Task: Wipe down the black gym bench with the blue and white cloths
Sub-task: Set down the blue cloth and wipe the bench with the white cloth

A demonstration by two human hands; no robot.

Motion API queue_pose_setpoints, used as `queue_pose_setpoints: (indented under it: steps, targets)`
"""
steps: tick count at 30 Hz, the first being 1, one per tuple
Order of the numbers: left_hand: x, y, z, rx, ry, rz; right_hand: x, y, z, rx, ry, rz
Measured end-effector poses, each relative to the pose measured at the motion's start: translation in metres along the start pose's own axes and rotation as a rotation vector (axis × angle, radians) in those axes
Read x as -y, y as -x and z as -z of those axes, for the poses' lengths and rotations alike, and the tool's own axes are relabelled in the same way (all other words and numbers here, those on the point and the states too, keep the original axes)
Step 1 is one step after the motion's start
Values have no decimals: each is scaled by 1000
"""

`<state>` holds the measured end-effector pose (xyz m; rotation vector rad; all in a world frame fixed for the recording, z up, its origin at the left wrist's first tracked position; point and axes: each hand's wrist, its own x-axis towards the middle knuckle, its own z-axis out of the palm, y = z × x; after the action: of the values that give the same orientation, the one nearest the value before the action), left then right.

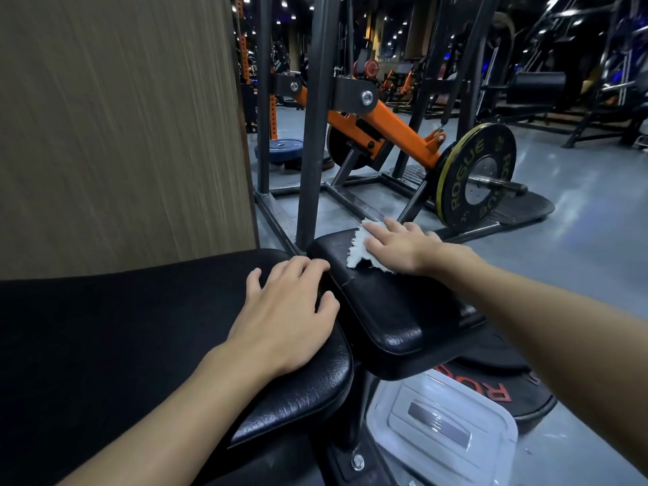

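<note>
The black gym bench has a long back pad (122,327) on the left and a smaller seat pad (385,303) angled to the right. My left hand (287,310) rests flat on the end of the long pad, fingers spread, holding nothing. My right hand (399,243) presses a white cloth (357,250) flat onto the far end of the seat pad. No blue cloth is in view.
A clear plastic lidded container (441,426) sits on the floor under the seat pad, beside a black weight plate (491,391). A wood-grain wall panel (122,128) stands at left. A dark steel frame (315,135) with an orange lever and a Rogue plate (480,173) stands behind.
</note>
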<state>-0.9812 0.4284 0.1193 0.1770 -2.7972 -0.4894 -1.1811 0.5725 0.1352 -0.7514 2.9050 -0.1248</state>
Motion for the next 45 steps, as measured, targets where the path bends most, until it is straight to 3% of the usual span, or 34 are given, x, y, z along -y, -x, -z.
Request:
queue_pose_setpoints:
  steps: [4,12,18,21,27,34,39,45]
  targets:
    - [0,0,1,-49,61,0,26,-4,-1,-10,41,62]
    - [0,0,1,-40,65,17,45,45,-20,-56,102,383]
    - [-1,0,3,8,45,28,-13,43,-4,-58,63,174]
    - [-2,1,3,11,52,30,-6,48,-8,-54,80,96]
    - [-2,1,5,-38,102,30,30,105,-20,-85,107,262]
    - [0,3,7,-126,135,16,16,139,-54,-504,110,430]
    - [0,6,8,-128,142,23,-8,134,-62,-636,105,446]
    - [2,6,7,-136,143,22,-37,126,-60,-704,55,311]
